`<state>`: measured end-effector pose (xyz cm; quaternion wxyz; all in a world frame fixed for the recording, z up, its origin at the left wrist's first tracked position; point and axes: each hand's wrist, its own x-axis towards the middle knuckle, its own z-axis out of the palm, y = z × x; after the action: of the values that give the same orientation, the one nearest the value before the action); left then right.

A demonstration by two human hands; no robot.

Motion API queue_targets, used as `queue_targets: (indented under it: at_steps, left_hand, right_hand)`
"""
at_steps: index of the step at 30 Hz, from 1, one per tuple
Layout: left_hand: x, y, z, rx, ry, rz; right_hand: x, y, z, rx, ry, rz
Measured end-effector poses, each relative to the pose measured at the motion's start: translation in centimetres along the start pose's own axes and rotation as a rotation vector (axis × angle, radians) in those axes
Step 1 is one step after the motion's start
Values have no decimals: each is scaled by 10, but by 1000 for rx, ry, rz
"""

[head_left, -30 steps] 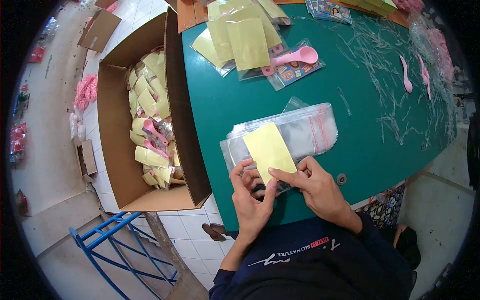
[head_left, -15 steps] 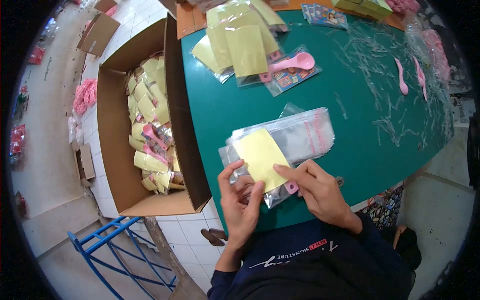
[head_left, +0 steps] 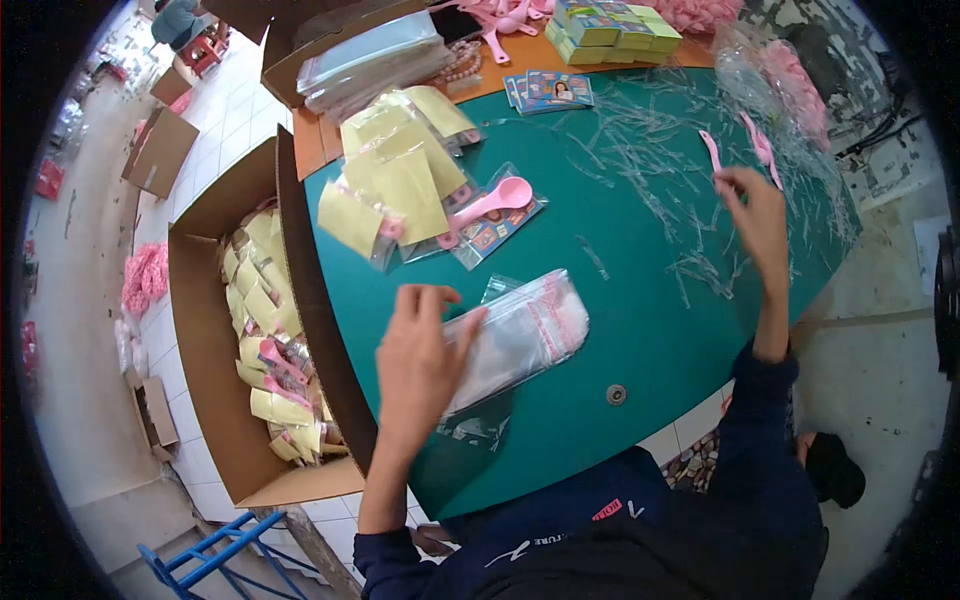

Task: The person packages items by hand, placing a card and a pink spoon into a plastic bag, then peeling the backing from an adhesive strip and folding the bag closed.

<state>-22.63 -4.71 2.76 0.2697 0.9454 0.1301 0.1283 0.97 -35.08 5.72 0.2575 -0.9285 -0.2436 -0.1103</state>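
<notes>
My left hand (head_left: 415,350) is over the left end of a stack of clear plastic bags (head_left: 535,325) on the green table, thumb and fingers apart, with nothing visible between them. Out to the right, the fingertips of my right hand (head_left: 758,220) are closed on the lower end of a thin pink spoon (head_left: 709,148). A second pink piece (head_left: 762,150) lies just beyond. Bagged yellow cards (head_left: 400,180) form a pile at the table's upper left. Beside them, a larger pink spoon (head_left: 495,200) rests on a bagged picture card (head_left: 492,232).
A cardboard box (head_left: 215,400) of filled packets stands left of the table (head_left: 540,440). Plastic strips (head_left: 640,150) litter the upper right. Picture cards (head_left: 555,90), card stacks (head_left: 605,35) and more bags (head_left: 375,60) are along the far side. A person (head_left: 178,22) sits at far left.
The packet with the yellow card has left my hands, and one more packet shows at the pile's left side. My right hand has moved out to the spoon. The view has shifted.
</notes>
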Motion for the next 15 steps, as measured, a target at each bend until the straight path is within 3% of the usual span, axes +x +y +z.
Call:
queue_targets:
  at_steps: [4, 6, 10, 13, 15]
  left_hand:
    - [-5, 5, 34, -83, 23, 37]
    - [-2, 5, 33, -276, -6, -14]
    - [-2, 1, 34, -387, -32, 47]
    - [-4, -3, 33, -373, -68, 96]
    - [-6, -5, 34, -385, -91, 61]
  right_hand:
    - [79, 103, 23, -223, -65, 122]
    - [95, 121, 35, -294, -124, 198]
    - [97, 145, 58, -540, -11, 141]
    - [104, 147, 34, -267, -171, 248]
    - [102, 147, 10, 121, -224, 308]
